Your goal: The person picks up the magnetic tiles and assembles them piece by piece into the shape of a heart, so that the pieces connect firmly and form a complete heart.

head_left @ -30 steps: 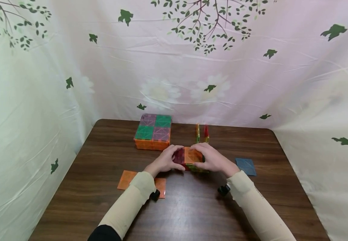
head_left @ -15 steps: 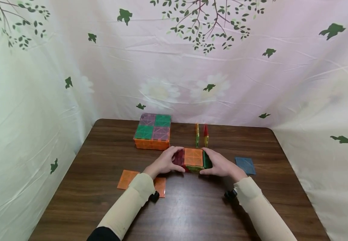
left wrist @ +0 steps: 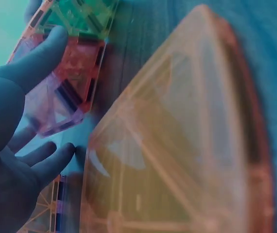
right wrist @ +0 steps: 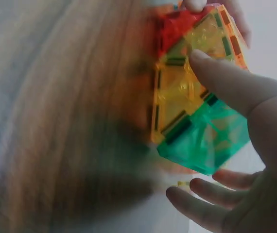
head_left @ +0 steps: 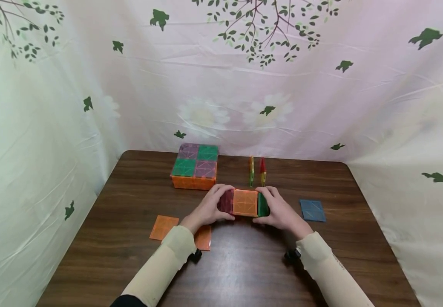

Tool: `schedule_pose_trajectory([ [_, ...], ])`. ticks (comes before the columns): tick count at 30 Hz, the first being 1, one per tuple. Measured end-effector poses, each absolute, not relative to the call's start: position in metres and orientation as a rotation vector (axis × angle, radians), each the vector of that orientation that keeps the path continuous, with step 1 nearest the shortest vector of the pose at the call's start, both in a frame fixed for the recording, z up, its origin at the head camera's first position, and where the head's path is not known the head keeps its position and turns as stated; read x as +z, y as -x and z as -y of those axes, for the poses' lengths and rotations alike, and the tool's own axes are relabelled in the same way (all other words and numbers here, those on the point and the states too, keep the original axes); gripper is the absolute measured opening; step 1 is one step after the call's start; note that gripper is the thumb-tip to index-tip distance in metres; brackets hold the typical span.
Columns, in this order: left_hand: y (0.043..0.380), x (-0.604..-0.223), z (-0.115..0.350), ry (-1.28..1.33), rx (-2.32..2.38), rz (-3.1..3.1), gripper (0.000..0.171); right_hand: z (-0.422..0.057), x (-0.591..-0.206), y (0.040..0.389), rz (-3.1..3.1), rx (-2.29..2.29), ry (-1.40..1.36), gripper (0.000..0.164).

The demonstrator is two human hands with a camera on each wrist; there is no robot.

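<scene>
Between my hands is a small block of see-through magnetic tiles (head_left: 245,203), with an orange tile facing up, a dark red-purple left end and a green right end. My left hand (head_left: 207,206) grips the left end, thumb on the near side and fingers behind. Around the green end (right wrist: 204,138) my right hand (head_left: 280,210) holds on in the same way. Red and yellow tiles of the block's side show in the right wrist view. Whether the block touches the table cannot be told.
A larger tile box (head_left: 194,166) with purple and green top stands behind to the left. Two thin upright tile pieces (head_left: 251,171) stand behind the block. Flat orange tiles (head_left: 164,227) lie near my left forearm, and a blue tile (head_left: 312,210) lies right of my right hand.
My right hand has gone from over the orange tile to the green end. The block has since tipped, so its orange face shows more squarely and its yellow-green front is hidden.
</scene>
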State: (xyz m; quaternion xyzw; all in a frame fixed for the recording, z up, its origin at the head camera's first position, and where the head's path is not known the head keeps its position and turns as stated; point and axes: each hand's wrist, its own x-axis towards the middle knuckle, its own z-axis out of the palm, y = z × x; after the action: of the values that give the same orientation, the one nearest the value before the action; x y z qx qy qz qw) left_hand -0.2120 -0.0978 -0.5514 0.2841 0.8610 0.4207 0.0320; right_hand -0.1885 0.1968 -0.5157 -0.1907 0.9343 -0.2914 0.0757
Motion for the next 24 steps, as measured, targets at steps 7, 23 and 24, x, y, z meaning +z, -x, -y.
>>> schedule_pose_trajectory([
  [7,0.207,-0.547,0.106,-0.938,1.285,-2.707,0.087,-0.186,-0.517,0.184,-2.773,-0.993,0.623,0.101],
  [23,0.200,-0.545,0.140,-0.874,1.378,-2.641,0.067,-0.162,-0.525,0.184,-2.874,-1.048,0.763,0.091],
  [24,0.199,-0.545,0.143,-0.864,1.380,-2.649,0.068,-0.160,-0.526,0.185,-2.885,-1.030,0.749,0.094],
])
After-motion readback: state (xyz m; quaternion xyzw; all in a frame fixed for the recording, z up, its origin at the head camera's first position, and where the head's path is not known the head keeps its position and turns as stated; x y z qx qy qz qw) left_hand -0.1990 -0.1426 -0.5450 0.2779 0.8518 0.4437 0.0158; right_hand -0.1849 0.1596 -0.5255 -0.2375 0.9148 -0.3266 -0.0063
